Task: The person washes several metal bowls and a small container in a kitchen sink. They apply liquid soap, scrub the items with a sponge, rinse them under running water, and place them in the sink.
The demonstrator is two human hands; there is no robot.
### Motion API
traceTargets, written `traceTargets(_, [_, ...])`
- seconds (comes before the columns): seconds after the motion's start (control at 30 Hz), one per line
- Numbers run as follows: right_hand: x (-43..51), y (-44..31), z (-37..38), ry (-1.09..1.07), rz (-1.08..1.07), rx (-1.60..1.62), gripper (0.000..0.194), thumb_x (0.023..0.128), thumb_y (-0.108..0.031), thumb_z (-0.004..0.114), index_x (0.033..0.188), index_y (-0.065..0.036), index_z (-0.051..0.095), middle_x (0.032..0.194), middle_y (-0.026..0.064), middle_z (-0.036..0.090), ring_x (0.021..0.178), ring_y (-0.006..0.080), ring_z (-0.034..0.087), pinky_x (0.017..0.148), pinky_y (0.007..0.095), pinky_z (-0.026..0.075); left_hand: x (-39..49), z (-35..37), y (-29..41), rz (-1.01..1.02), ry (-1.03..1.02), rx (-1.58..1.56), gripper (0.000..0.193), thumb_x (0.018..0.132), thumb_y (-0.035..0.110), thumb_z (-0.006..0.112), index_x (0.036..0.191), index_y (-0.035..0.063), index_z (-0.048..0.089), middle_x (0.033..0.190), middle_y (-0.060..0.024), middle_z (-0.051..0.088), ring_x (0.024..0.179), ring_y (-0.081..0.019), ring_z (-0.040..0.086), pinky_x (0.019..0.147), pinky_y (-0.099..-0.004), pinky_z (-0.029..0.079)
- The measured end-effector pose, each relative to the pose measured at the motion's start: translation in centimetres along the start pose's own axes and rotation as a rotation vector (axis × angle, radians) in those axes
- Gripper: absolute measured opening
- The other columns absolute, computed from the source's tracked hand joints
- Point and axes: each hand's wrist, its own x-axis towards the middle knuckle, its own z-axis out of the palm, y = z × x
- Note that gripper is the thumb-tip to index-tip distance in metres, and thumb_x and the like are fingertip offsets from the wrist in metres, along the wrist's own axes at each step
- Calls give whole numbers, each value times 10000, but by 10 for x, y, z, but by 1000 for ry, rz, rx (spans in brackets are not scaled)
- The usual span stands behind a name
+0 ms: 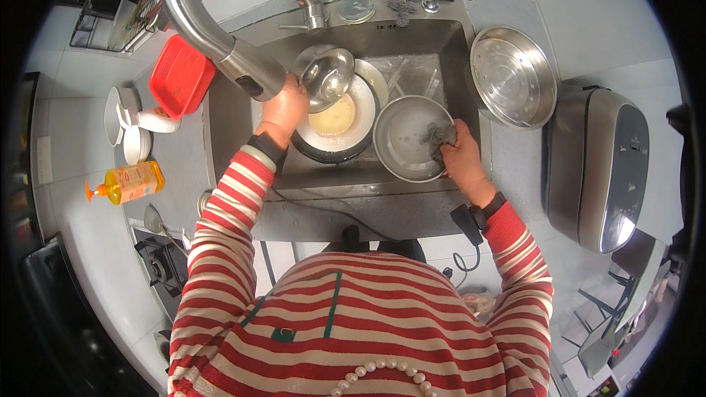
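Observation:
My left hand (285,106), partly hidden by the faucet head (259,74), grips the near left edge of a shiny, glass-like bowl (331,74), tilted over the sink (237,143). Below it, a white bowl (361,127) with cloudy yellowish liquid (333,116) rests on a dark-rimmed pan (331,159); another pale dish (372,80) shows behind. My right hand (466,162) holds a grey metal bowl (405,132) by its right rim, with a steel wool scrubber (439,138) pinched inside that rim.
A steel steamer insert in a pan (513,74) sits right of the sink, beside a grey appliance (595,168). On the left stand a red basket (182,74), white bottle (157,120), white bowls (137,144) and soap pump bottle (135,182). Behind are a round lid (356,8) and steel wool (398,0).

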Motion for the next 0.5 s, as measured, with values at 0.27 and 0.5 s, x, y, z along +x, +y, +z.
traceTargets(0.27, [2,-14,6,-45,47,44,583,846,11,556,1406,6,395,842,134,620,572,193,609,446,315,511,-33,10,-16,-955,-587,-909,305,918,48,502,1134,-166,486,866,-243,659,569,-290,676,527,-348,603])
traceTargets(0.5, [-1,-30,20,-28,-7,30,553,838,5,545,1375,15,412,850,146,626,585,204,618,446,322,513,-61,33,-31,-1067,-763,-1089,432,961,154,555,1277,-108,421,973,-244,615,726,-320,697,566,-394,625])
